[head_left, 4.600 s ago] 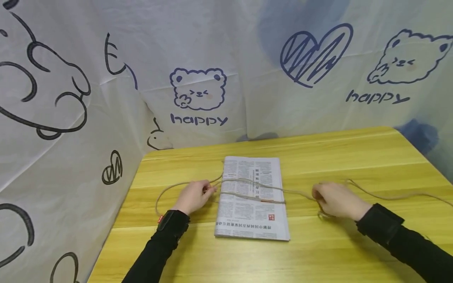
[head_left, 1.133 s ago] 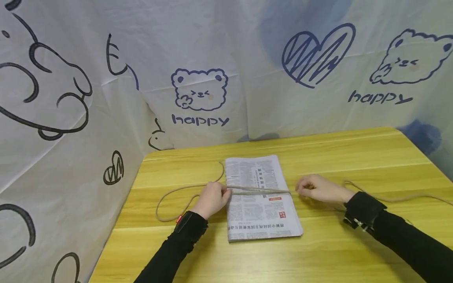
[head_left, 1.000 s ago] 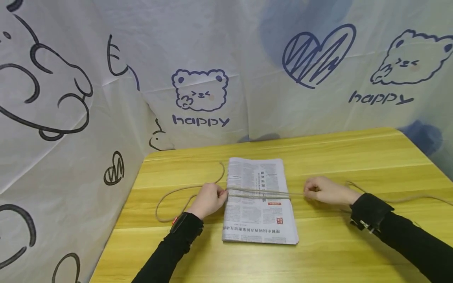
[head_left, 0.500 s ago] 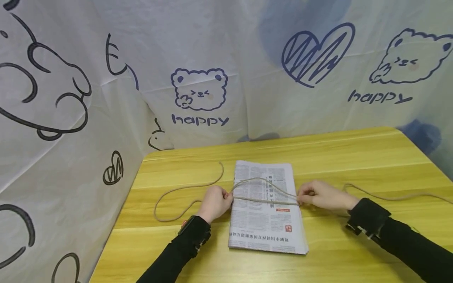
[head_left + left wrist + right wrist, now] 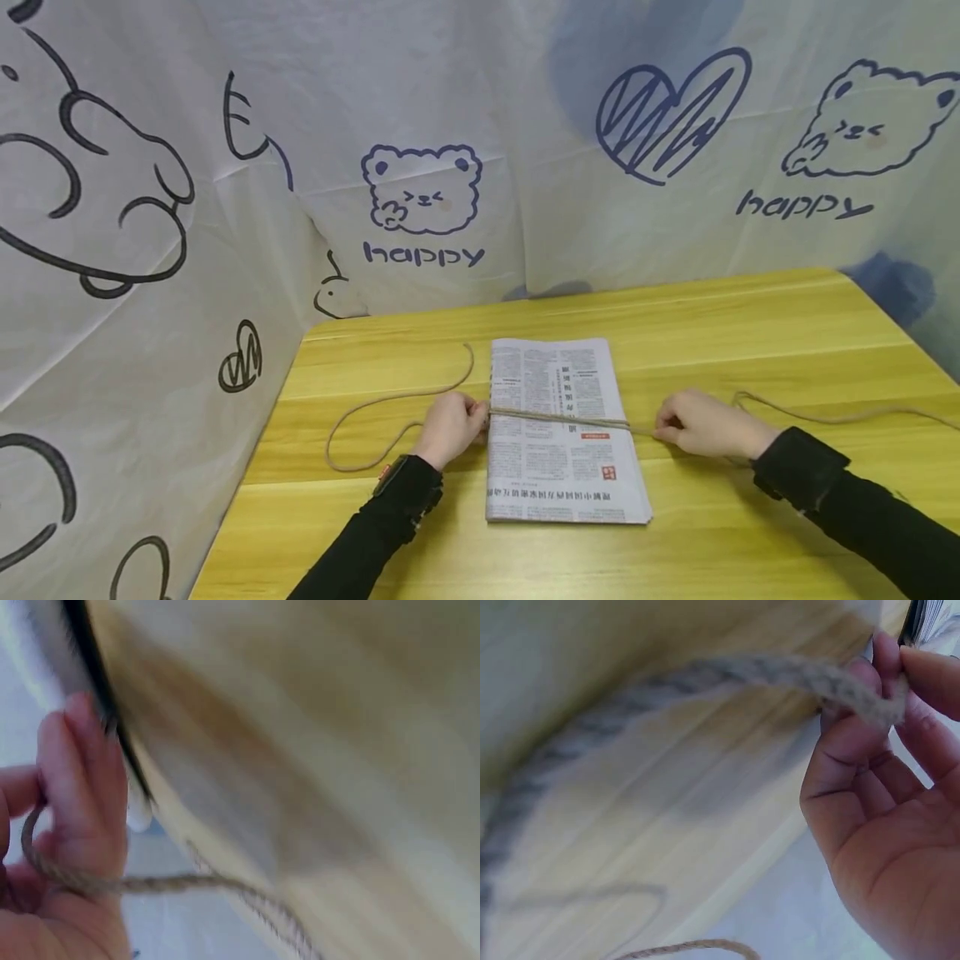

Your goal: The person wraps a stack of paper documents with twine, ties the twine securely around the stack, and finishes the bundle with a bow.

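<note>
A folded stack of newspapers [image 5: 558, 475] lies on the wooden table, with a thin tan rope [image 5: 555, 416] crossing its top in two strands close together. At the stack's left edge my left hand [image 5: 452, 429] pinches the rope; in the left wrist view the rope [image 5: 165, 883] runs between thumb and fingers and across the palm. To the right of the stack, my right hand [image 5: 708, 423] pinches the rope and draws it straight from the paper's edge. The right wrist view shows the rope [image 5: 757, 671] between the thumb and fingertips of that hand [image 5: 900, 802].
A loose tail of rope curves over the table [image 5: 360, 533] left of the newspapers, and another trails off to the right edge. Behind the table hangs a white cloth [image 5: 555, 208] printed with bears and hearts; it also covers the left side.
The newspapers have shifted slightly right since the earliest frame. The upper strand, bowed upward half a second ago, now lies straight beside the lower one. My right hand has moved rightward since then.
</note>
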Available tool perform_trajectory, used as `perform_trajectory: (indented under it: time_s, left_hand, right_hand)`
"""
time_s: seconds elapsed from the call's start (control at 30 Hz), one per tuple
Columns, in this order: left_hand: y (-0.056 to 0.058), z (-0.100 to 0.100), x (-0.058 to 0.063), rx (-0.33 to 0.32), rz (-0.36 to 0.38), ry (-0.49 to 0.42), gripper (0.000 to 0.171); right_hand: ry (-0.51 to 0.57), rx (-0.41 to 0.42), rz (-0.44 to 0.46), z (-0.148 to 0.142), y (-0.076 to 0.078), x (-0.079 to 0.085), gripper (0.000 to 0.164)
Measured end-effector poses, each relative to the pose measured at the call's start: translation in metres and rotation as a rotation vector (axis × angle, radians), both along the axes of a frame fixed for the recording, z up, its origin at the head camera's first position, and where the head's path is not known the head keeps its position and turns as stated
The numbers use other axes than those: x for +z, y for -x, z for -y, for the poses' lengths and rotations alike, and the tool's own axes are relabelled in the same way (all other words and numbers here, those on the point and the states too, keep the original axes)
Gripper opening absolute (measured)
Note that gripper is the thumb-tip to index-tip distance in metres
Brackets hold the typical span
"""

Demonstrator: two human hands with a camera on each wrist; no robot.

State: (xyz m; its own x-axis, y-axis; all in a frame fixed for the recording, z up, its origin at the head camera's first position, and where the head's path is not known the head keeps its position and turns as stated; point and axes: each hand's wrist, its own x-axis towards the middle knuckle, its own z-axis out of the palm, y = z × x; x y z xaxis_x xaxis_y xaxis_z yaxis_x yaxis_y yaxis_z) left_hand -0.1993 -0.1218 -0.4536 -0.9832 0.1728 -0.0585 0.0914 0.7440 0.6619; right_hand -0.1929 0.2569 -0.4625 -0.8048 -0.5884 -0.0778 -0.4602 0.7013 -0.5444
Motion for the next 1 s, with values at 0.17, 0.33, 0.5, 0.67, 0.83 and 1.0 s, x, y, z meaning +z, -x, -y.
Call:
perform_trajectory:
  time_s: [0.17, 0.33, 0.5, 0.67, 0.83, 1.0]
  left_hand:
    - [0.005, 0.025, 0.014, -0.134, 0.135, -0.017, 0.044]
    - [0.014, 0.064, 0.033, -0.319, 0.149, 0.053, 0.036]
    - [0.019, 0.098, 0.055, -0.283, 0.107, 0.193, 0.029]
    - [0.027, 0.118, 0.075, -0.187, 0.159, 0.308, 0.029]
    - [0.049, 0.113, 0.092, -0.071, 0.185, 0.303, 0.028]
    - [0.078, 0.073, 0.101, -0.012, 0.048, 0.262, 0.031]
  right_hand:
    - [0.035, -0.036, -0.017, -0.001, -0.003, 0.003, 0.021]
    - [0.071, -0.059, -0.087, 0.000, -0.007, 0.013, 0.019]
    - [0.070, -0.071, -0.144, 0.003, -0.013, 0.026, 0.017]
    - [0.084, -0.052, -0.175, 0.011, -0.022, 0.037, 0.014]
    - [0.156, 0.017, -0.174, 0.033, -0.031, 0.045, 0.012]
    - [0.220, 0.150, -0.160, 0.068, -0.044, 0.046, 0.014]
